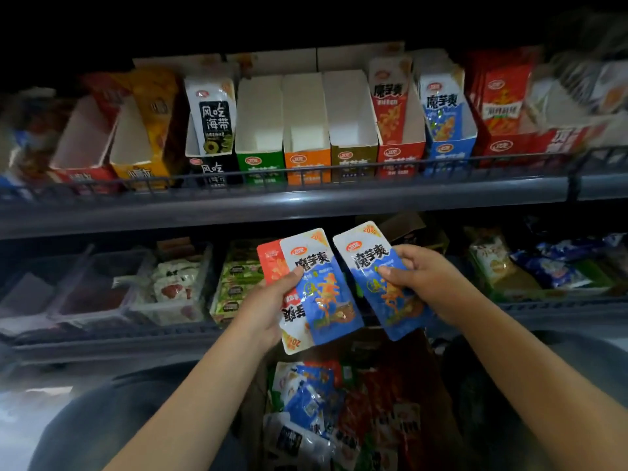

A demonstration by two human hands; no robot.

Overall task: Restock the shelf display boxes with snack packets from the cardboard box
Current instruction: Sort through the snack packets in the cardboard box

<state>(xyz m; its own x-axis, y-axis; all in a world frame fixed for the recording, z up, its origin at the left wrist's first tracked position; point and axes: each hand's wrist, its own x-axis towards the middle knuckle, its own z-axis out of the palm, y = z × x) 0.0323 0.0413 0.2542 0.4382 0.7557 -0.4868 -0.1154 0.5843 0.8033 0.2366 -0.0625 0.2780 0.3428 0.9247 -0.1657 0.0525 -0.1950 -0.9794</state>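
Crouched below the shelf, we grip blue packets (390, 283) in our right hand (421, 283) and mixed packets (312, 290) in our left hand (268, 307), the blue display box (450, 154) far right likely next.

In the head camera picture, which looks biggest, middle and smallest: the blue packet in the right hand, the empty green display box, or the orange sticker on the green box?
1 and 2. Blue packet and green display box: look alike, and the packet is nearer, so unranked.
3. Orange sticker: clearly smallest.
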